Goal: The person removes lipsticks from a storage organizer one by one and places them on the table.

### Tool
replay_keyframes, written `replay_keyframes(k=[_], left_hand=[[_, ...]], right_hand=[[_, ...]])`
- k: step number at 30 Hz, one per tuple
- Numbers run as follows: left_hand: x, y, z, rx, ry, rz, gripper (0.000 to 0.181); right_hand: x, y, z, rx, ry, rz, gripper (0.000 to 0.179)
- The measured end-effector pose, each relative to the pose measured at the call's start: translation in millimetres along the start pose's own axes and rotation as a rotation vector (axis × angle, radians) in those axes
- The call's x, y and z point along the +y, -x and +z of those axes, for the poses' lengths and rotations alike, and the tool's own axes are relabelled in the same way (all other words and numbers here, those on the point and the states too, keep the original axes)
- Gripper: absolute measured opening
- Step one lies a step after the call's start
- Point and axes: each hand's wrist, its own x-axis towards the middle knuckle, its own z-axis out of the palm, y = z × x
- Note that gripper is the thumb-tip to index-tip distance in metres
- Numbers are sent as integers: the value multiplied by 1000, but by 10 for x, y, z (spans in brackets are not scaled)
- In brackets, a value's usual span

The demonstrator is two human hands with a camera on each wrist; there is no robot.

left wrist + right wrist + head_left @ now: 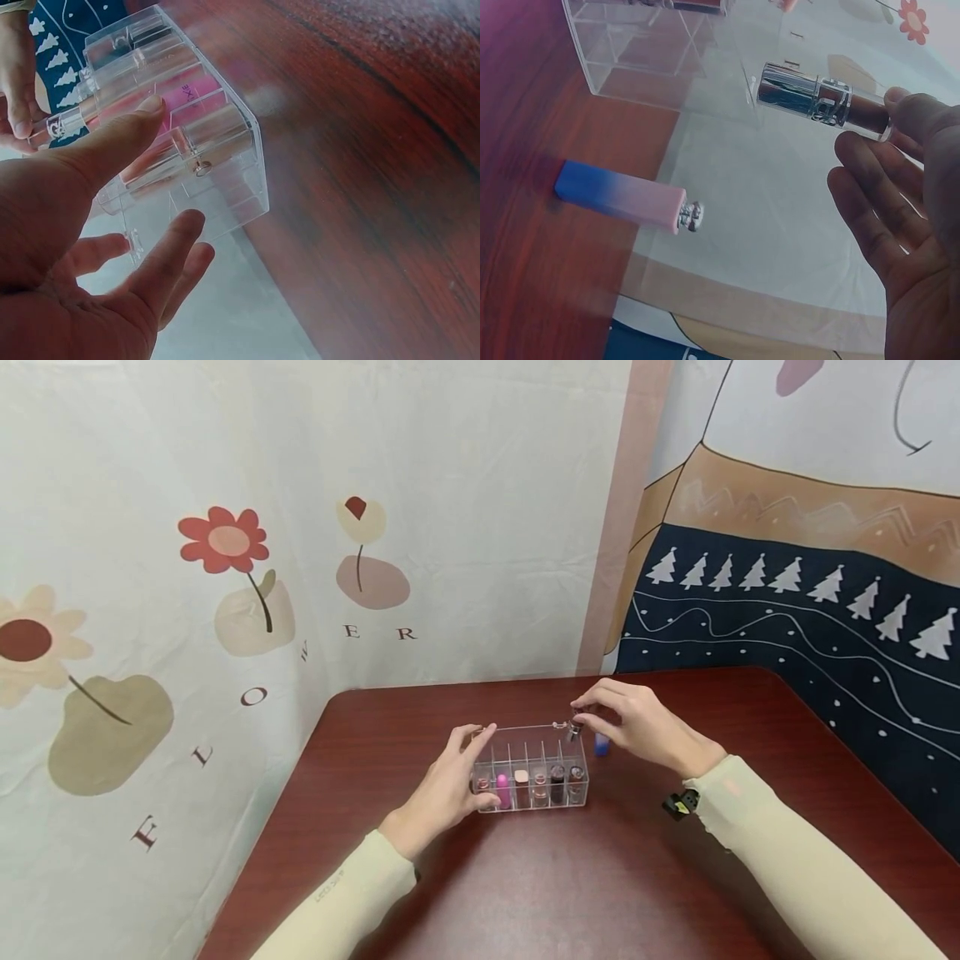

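Note:
My left hand (pixel 444 785) holds the left end of a clear plastic lipstick organizer (pixel 534 808), its thumb at the front and its fingers spread around the end and back. Lipsticks stand in a row in the front compartments, among them a bright pink tube (pixel 503 792). Between thumb and fingertips, my right hand (pixel 637 722) pinches a lipstick (pixel 806 94) with a shiny silver end and a clear section. It is raised close to the organizer's back right corner. Just right of the organizer, a blue-and-pink lipstick (pixel 619 196) with a silver knob stands on the table.
The organizer's lid (pixel 525 728) stands raised at the back on small hinges. Everything sits on a dark red wooden table (pixel 510 877). Printed cloths (pixel 480 527) hang behind and beside the table. A black device (pixel 681 804) is strapped at the right wrist.

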Motion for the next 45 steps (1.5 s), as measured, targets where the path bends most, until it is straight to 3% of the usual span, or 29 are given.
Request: replay_keyframes(k=[15,27,45], left_hand=[[24,9,-6,-3,5,-21,116],[34,11,6,-15,20,-46,117],[32,5,-7,-22,31,-44,117]], right_hand=[[70,58,-174,47,53,42,37],[225,210,-302,79,75,86,36],[388,445,-344,70,95,213,32]])
